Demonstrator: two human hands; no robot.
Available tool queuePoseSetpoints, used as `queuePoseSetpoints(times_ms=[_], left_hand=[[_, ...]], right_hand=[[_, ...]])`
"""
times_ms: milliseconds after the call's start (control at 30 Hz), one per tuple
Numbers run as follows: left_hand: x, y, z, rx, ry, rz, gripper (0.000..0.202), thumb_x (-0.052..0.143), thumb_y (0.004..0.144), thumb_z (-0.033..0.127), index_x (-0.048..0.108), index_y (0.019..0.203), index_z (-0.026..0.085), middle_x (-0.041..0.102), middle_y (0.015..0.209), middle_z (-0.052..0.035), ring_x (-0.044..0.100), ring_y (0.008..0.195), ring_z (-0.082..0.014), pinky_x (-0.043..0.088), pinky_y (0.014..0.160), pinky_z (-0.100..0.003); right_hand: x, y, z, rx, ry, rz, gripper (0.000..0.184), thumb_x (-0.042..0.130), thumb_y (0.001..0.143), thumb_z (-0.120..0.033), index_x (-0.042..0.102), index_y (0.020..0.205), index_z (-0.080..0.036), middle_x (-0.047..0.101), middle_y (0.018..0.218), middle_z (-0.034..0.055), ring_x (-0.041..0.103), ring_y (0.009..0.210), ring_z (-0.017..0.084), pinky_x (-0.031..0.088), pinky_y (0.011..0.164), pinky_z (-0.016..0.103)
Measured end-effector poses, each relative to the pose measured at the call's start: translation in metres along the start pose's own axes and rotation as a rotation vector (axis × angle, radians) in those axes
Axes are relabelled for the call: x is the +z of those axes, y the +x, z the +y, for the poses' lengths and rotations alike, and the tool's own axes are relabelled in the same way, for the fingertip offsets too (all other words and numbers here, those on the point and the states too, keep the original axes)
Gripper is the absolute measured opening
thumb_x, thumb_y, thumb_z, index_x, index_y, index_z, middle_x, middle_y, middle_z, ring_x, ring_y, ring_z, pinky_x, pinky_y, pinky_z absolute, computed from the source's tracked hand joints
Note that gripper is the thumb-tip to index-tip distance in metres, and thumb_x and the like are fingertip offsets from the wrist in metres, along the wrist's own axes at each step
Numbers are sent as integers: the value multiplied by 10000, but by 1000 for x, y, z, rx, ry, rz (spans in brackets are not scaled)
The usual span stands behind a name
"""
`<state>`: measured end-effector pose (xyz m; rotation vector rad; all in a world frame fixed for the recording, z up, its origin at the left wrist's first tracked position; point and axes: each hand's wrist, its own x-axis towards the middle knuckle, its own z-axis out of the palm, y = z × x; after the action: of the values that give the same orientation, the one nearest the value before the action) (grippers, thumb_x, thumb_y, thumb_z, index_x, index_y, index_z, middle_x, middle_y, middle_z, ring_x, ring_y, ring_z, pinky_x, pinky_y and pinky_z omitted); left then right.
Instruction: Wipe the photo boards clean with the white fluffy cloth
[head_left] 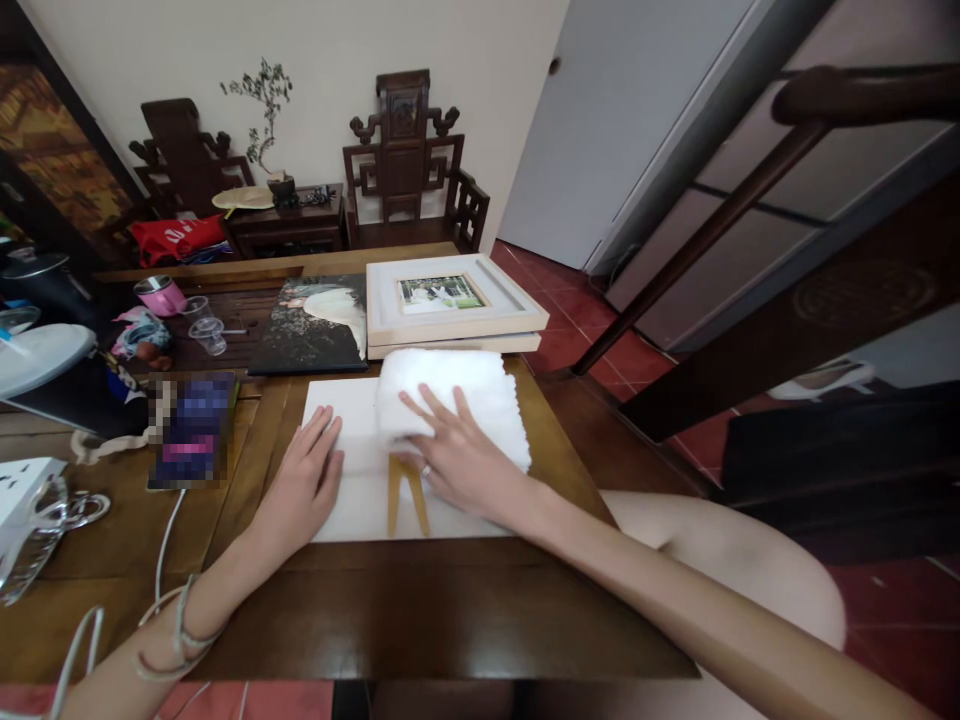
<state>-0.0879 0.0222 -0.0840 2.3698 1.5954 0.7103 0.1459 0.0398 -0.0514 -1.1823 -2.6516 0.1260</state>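
Observation:
A white rectangular panel (352,500) lies flat on the wooden table before me. A gold upside-down V shape (409,495) shows on its lower middle. My left hand (304,475) rests on the panel's left edge, its fingers stretched out and nothing held. My right hand (454,445) lies on top of a folded white towel (480,378), fingers spread and pressing on it, with a ring on one finger. The towel covers the panel's upper right part and hangs past its right edge.
Behind the panel are a wooden photo frame (381,300) stacked on another, and a dark photo print (311,335). To the left are a phone-like blurred item (191,430), a white cable (163,540), a pink mug (160,296) and a power strip (30,490). Carved chairs (405,150) stand beyond.

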Motion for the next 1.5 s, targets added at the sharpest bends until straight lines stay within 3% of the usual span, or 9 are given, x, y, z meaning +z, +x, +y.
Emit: queuePoseSetpoints(times_ms=[233,300,533,700,933,1067,1300,1400,1500], left_hand=[[1,0,-1,-9,17,-21,451,340,978,304,447,1373,114,372,1504,-164,278,1426,-260,253,1160,-500],[1,0,-1,-8,21,-23,454,337,978,304,448,1372,107,374,1502,-164,277,1427,-257,250,1162,-498],[1,-1,-2,4,12,-7,465,343,977,298,466,1356,58,387,1487,-191,292,1421,-260,254,1162,-484],[2,-1,-3,16,-8,12,459,349,973,298,464,1363,85,392,1487,-180,299,1418,-260,260,1158,-490],[1,0,-1,-7,-13,-19,456,331,971,288,448,1378,121,374,1502,-165,281,1424,-271,250,1155,-519],[0,0,-1,-6,-5,-25,457,307,974,283,449,1377,122,377,1501,-164,279,1425,-266,246,1156,-522],[0,0,-1,-14,-13,-32,469,316,975,290,448,1372,79,375,1496,-186,274,1427,-265,245,1159,-512],[0,0,-1,-2,-20,-24,477,312,972,283,453,1364,51,381,1488,-201,277,1426,-268,247,1160,-504],[1,0,-1,-4,-20,-24,479,311,974,281,451,1366,44,379,1488,-206,279,1425,-268,246,1163,-496]], right_hand=[[16,-59,-52,-222,83,119,247,601,881,-260,736,696,-168,366,1491,205,209,1381,469,215,1026,750],[14,-63,-53,-241,109,101,216,610,874,-255,739,715,-183,360,1500,185,197,1391,452,209,1033,743],[-2,1,-15,-108,69,-93,273,518,933,-247,692,1139,-199,328,1520,177,162,1416,407,189,1072,694],[3,26,-10,-73,-20,-83,265,523,931,-229,684,1113,-122,333,1502,230,168,1403,448,199,1058,710],[16,-37,-58,-244,48,174,271,537,916,-235,714,738,-134,444,1407,276,285,1337,504,317,952,756],[13,-59,-72,-268,114,153,270,565,900,-248,691,677,-163,463,1410,239,298,1346,474,336,959,739],[5,-5,-27,-168,83,-74,256,552,899,-203,689,1114,-182,331,1513,202,155,1419,414,194,1060,702],[4,18,-16,-123,-1,-119,286,603,855,-162,670,1132,-132,324,1502,244,172,1405,444,204,1056,704],[11,11,-24,-160,-18,-30,204,573,885,-187,706,1024,-118,352,1473,276,208,1383,472,215,1036,724]])
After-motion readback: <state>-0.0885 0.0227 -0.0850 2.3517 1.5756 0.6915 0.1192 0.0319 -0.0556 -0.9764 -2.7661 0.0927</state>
